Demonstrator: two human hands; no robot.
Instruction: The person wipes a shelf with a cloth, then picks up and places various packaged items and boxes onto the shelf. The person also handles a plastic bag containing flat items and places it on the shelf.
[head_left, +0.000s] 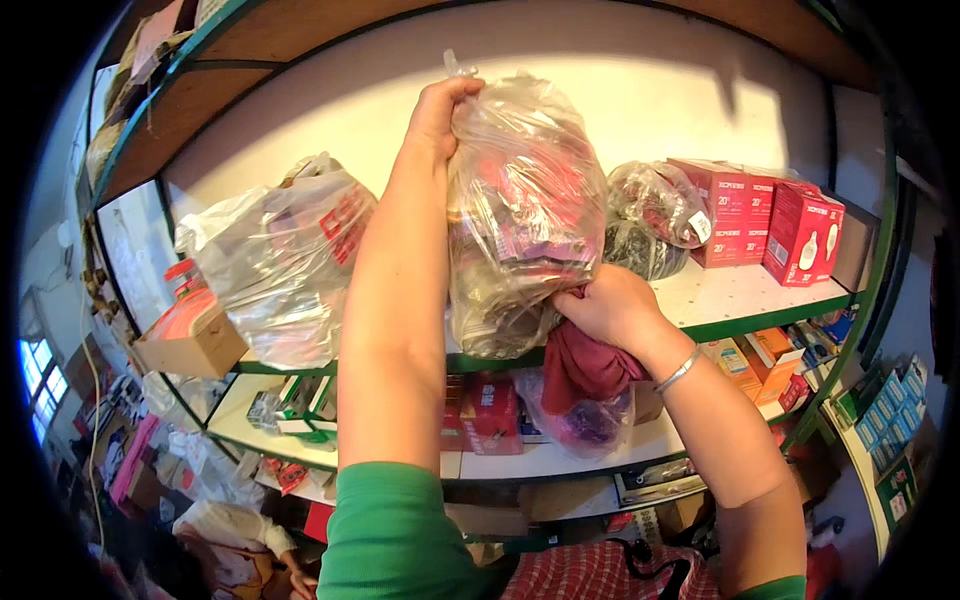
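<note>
My left hand (439, 112) grips the gathered neck of a bulging clear plastic bag (525, 187) at its upper left. Red, purple and dark packets show through the film, though I cannot tell what they are. At the bag's lower right, my right hand (615, 304) presses against it and clutches a maroon cloth (585, 367), which hangs below the fist. The bag stands upright before me at the front of the shelf (735, 300); whether its base rests there I cannot tell.
A second filled plastic bag (277, 255) sits left, beside an open cardboard box (191, 337). Rightward are wrapped dark bundles (652, 210) and red light-bulb boxes (802, 232). A lower shelf (510, 465) holds more boxes. A person (232, 547) is at lower left.
</note>
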